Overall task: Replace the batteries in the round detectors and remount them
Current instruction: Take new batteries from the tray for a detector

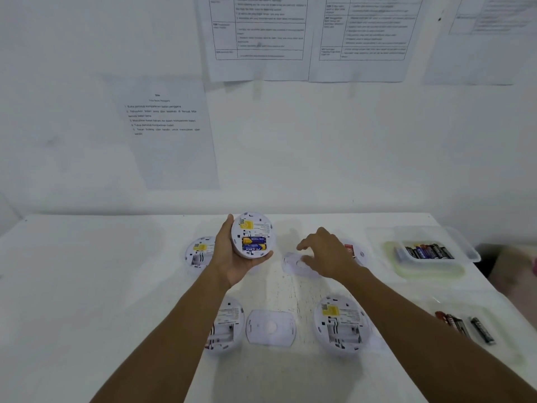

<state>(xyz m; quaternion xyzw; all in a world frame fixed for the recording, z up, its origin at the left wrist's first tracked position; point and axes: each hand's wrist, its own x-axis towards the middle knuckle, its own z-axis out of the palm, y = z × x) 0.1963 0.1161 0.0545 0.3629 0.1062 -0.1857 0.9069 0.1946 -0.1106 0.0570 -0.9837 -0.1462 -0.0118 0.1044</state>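
Note:
My left hand (229, 257) grips a round white detector (252, 235) lifted above the table, its back toward me, with two batteries (254, 243) seated in its bay. My right hand (325, 253) hovers with loosely curled fingers over a white mounting plate (293, 263) lying on the table; whether it touches the plate I cannot tell. Three more detectors lie back-up with empty bays: one at the left (199, 253), one near left (225, 327), one near right (343, 325). A second mounting plate (270, 327) lies between the near two.
A detector lying face-up (356, 253) shows partly behind my right hand. A clear tub (470, 251) at the right holds several batteries (427, 251). A shallow tray (505, 321) nearer me holds loose batteries (465, 325). Printed sheets (165, 126) hang on the wall behind the white table (116, 286).

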